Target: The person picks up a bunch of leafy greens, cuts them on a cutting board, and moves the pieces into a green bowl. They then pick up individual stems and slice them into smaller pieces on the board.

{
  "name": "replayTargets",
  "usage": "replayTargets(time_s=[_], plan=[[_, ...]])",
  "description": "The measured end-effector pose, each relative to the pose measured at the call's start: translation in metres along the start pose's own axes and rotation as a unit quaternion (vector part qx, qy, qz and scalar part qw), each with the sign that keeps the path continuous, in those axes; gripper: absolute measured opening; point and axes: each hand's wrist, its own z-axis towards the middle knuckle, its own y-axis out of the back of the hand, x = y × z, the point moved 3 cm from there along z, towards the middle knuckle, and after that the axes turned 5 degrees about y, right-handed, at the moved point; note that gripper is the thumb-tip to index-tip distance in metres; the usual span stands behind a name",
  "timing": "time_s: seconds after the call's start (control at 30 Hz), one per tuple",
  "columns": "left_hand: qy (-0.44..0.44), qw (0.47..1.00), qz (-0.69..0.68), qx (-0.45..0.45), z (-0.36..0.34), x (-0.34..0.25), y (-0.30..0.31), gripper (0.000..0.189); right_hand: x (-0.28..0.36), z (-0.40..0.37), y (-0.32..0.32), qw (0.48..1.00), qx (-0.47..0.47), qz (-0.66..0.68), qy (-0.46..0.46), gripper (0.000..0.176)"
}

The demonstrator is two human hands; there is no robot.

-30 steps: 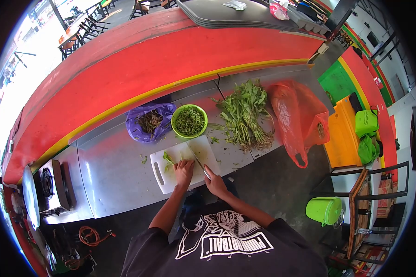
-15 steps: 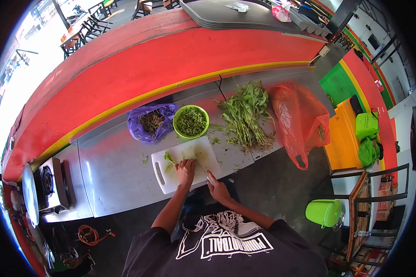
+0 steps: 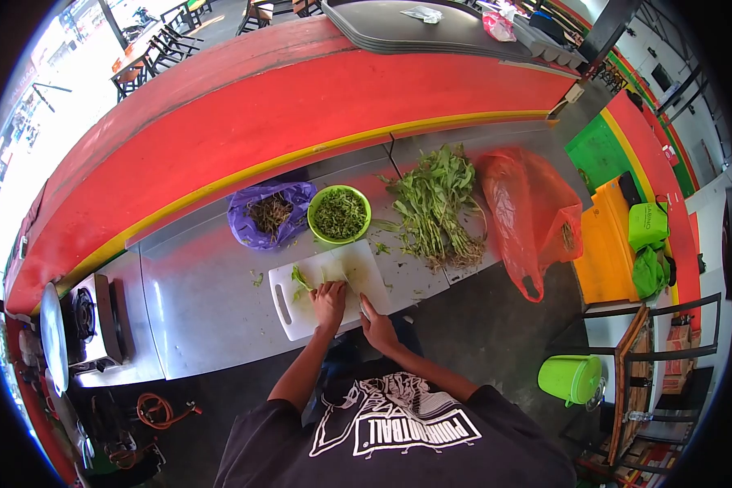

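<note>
On the white cutting board (image 3: 283, 281), my left hand (image 3: 328, 304) presses down with its fingers curled over leafy greens (image 3: 300, 281). Leaves stick out to the left of those fingers; the stems beneath are hidden. My right hand (image 3: 379, 332) is wrapped round the handle of a knife (image 3: 354, 286), whose blade points away from me just right of my left fingertips. Behind the board stands a lime green bowl (image 3: 367, 221) filled with chopped greens. A purple plastic bag (image 3: 240, 225) with stem and root scraps sits left of the bowl.
A pile of uncut greens with roots (image 3: 435, 207) lies right of the bowl, beside a red plastic bag (image 3: 508, 220). A gas stove (image 3: 89, 321) stands at the far left. The red counter wall (image 3: 301, 106) runs behind the metal table (image 3: 203, 301). A green bucket (image 3: 565, 378) stands right on the floor.
My right hand and the knife have shifted slightly away from me and to the left, nearer my left hand. My left hand stays on the greens.
</note>
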Motion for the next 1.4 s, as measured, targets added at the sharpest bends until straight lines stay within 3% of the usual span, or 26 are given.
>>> replayTargets(time_s=[0.07, 0.13, 0.23, 0.27, 0.33, 0.43, 0.57, 0.77, 0.83, 1.03, 1.4], plan=[[0.019, 1.000, -0.002, -0.003, 0.000, -0.002, 0.000, 0.011, -0.001, -0.006, 0.007, 1.000, -0.022, -0.006, 0.018, 0.058], [0.015, 1.000, -0.011, -0.005, -0.001, 0.000, -0.002, 0.011, 0.004, -0.015, 0.020, 0.990, 0.102, 0.009, -0.099, 0.057], [0.004, 1.000, -0.018, -0.005, -0.001, 0.004, -0.001, 0.011, 0.010, -0.017, 0.030, 0.987, 0.097, 0.051, -0.121, 0.055], [-0.006, 1.000, -0.019, -0.002, -0.002, 0.004, -0.001, 0.012, 0.012, -0.015, 0.030, 0.987, 0.098, 0.050, -0.121, 0.055], [-0.010, 1.000, -0.012, 0.000, -0.004, 0.004, -0.001, 0.011, 0.013, -0.008, 0.024, 0.996, 0.015, 0.067, -0.050, 0.053], [-0.017, 1.000, -0.006, 0.007, -0.006, 0.006, -0.002, 0.011, 0.013, 0.007, 0.013, 0.996, -0.003, 0.078, -0.036, 0.052], [-0.014, 1.000, 0.008, 0.008, -0.006, 0.004, -0.002, 0.011, 0.012, 0.011, 0.007, 0.994, 0.045, 0.051, -0.085, 0.055], [0.007, 1.000, -0.002, -0.014, -0.002, -0.001, -0.001, 0.009, 0.006, -0.008, 0.007, 0.999, 0.031, -0.007, -0.024, 0.061], [0.013, 1.000, -0.008, -0.015, -0.002, -0.003, -0.001, 0.009, 0.002, -0.013, 0.013, 0.988, 0.122, -0.011, -0.090, 0.059], [0.032, 0.999, -0.015, -0.020, -0.002, -0.002, -0.002, 0.008, 0.010, -0.013, 0.025, 0.996, 0.017, 0.090, -0.014, 0.054], [0.029, 0.999, -0.011, -0.010, -0.004, 0.003, -0.004, 0.009, 0.016, -0.017, 0.029, 0.998, 0.058, 0.017, -0.013, 0.052]])
